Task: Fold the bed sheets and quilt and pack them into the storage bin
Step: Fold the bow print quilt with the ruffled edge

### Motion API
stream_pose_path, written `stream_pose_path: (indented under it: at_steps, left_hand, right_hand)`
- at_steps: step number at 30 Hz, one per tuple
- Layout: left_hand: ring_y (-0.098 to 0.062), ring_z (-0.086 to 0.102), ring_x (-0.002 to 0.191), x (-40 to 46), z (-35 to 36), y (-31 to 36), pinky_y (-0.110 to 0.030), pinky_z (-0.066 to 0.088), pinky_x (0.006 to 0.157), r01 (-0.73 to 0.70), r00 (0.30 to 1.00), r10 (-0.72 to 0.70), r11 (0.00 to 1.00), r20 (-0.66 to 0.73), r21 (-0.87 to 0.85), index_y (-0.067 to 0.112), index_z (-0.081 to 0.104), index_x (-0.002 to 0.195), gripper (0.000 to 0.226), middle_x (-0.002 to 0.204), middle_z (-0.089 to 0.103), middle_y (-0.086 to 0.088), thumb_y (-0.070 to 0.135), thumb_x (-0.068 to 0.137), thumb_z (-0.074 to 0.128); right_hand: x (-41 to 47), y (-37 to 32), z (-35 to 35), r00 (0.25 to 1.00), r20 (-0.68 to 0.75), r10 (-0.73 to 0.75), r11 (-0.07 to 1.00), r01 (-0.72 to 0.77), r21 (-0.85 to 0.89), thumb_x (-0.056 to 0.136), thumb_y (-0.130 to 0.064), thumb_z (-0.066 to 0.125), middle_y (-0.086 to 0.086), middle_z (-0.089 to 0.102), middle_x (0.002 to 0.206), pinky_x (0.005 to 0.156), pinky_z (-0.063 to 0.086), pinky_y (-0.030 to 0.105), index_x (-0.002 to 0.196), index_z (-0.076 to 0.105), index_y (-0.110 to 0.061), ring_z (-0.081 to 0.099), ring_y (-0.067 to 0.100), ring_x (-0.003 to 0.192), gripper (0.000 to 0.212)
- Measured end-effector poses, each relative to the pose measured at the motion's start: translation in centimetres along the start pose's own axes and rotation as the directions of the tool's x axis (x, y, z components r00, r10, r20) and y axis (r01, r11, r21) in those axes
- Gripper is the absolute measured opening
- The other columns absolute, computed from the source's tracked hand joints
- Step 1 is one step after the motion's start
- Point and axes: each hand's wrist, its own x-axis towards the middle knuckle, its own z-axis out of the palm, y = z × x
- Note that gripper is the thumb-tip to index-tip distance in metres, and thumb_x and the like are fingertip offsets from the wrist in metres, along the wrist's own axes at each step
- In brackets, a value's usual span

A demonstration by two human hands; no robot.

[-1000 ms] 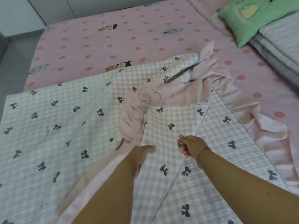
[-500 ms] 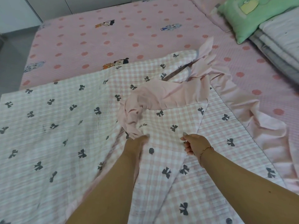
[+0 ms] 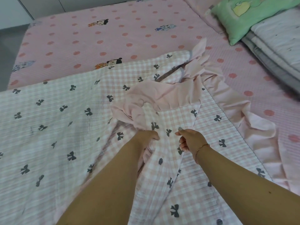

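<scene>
A pink-and-white checked quilt point(image 3: 53, 127) with dark bow prints lies spread over the bed. Its plain pink frilled border point(image 3: 164, 98) is bunched up in the middle and trails down the right side. My left hand point(image 3: 146, 137) grips a raised fold of the quilt just below the bunched frill. My right hand point(image 3: 190, 140), with a thin bracelet on the wrist, pinches the same fold's right edge a little apart from the left hand. The storage bin is not in view.
Under the quilt lies a pink dotted bed sheet point(image 3: 100, 34) with cartoon figures. A green pillow point(image 3: 246, 15) and a stack of folded grey-white bedding point(image 3: 279, 46) sit at the back right. Grey floor point(image 3: 8, 46) borders the bed's left side.
Both hands have slid forward along the fold toward the bunched frill, the left more than the right. The raised fold between them has narrowed and the frill has shifted slightly.
</scene>
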Motion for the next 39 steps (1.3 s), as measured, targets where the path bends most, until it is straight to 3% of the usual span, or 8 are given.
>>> stream_pose_path:
  at_steps: [3,8,11,16,22,29,32,39]
  left_hand:
    - [-0.012,0.054,0.068,-1.6,2.6,0.4,-0.026,0.045,0.059,-0.118,0.993,0.116,0.988,0.027,0.097,0.005,0.064,0.083,0.01,0.084,0.063,-0.001,-0.002,0.077,0.065]
    - [-0.03,0.071,0.084,-4.2,6.3,-0.4,-0.044,0.059,0.079,-0.195,0.969,0.192,0.981,0.155,0.002,0.006,0.073,0.095,0.024,0.092,0.074,-0.013,-0.006,0.077,0.065]
    - [-0.03,0.071,0.092,-5.7,8.5,-1.5,-0.048,0.056,0.087,-0.203,0.962,0.193,0.978,0.191,0.038,0.009,0.073,0.104,0.026,0.097,0.074,-0.011,0.004,0.078,0.069]
    - [-0.027,0.069,0.1,-7.0,11.0,-2.7,-0.048,0.052,0.095,-0.233,0.959,0.206,0.965,0.194,0.123,0.018,0.073,0.102,0.027,0.099,0.075,-0.004,0.021,0.075,0.074]
    - [-0.015,0.066,0.106,-9.0,12.0,-3.1,-0.034,0.05,0.097,-0.247,0.945,0.211,0.961,0.249,0.123,0.022,0.068,0.113,0.036,0.107,0.073,0.003,0.026,0.078,0.077]
    - [-0.014,0.06,0.105,-10.5,7.7,-5.6,-0.034,0.041,0.104,-0.191,0.979,0.108,0.798,0.175,0.572,0.023,0.068,0.108,0.039,0.106,0.068,0.01,0.044,0.077,0.076]
    - [-0.016,0.061,0.106,-11.6,7.6,-7.1,-0.035,0.046,0.1,-0.161,0.985,0.076,0.742,0.157,0.65,0.019,0.062,0.123,0.064,0.114,0.066,0.007,0.058,0.074,0.072]
    - [-0.017,0.061,0.102,-14.5,10.3,-9.8,-0.04,0.052,0.092,-0.143,0.989,0.061,0.65,0.135,0.746,0.027,0.06,0.122,0.07,0.112,0.065,0.006,0.073,0.07,0.06]
  right_hand:
    - [-0.5,-1.4,-0.9,0.997,-0.017,-0.075,0.997,0.075,-0.032,0.095,-0.028,0.054,0.005,0.05,0.062,0.054,0.041,0.024,0.085,0.063,-0.009,0.045,0.015,0.053,0.024]
    - [-1.1,-4.3,-2.6,0.983,-0.001,-0.183,0.978,0.182,-0.1,0.093,-0.026,0.052,0.008,0.048,0.062,0.055,0.04,0.028,0.07,0.054,-0.009,0.044,0.018,0.052,0.029]
    - [-1.4,-4.9,-3.8,0.985,-0.038,-0.169,0.967,0.158,-0.202,0.087,-0.046,0.058,0.009,0.053,0.074,0.06,0.05,0.031,0.086,0.055,-0.007,0.052,0.021,0.063,0.038]
    - [-2.2,-5.1,-5.6,0.996,-0.086,0.002,0.959,-0.027,-0.283,0.043,-0.075,0.065,0.011,0.059,0.12,0.087,0.054,0.045,0.13,0.043,-0.009,0.061,0.029,0.102,0.111]
    - [-2.1,-4.9,-8.5,0.986,-0.152,-0.072,0.855,-0.018,-0.518,0.087,-0.038,0.06,0.013,0.058,0.096,0.073,0.045,0.03,0.117,0.057,0.002,0.056,0.028,0.086,0.05]
    - [-2.7,-3.8,-10.9,0.955,-0.273,-0.114,0.912,-0.009,-0.41,0.09,-0.041,0.056,0.019,0.056,0.128,0.096,0.048,0.042,0.128,0.05,0.002,0.057,0.035,0.114,0.058]
    - [-3.5,-2.8,-12.0,0.949,-0.299,-0.098,0.931,-0.019,-0.365,0.088,-0.045,0.055,0.019,0.059,0.125,0.093,0.05,0.047,0.127,0.053,-0.001,0.059,0.036,0.111,0.059]
    - [-6.3,-0.5,-15.4,0.917,-0.391,-0.073,0.911,-0.099,-0.4,0.094,-0.038,0.051,0.02,0.054,0.132,0.1,0.043,0.04,0.128,0.051,0.002,0.052,0.036,0.12,0.053]
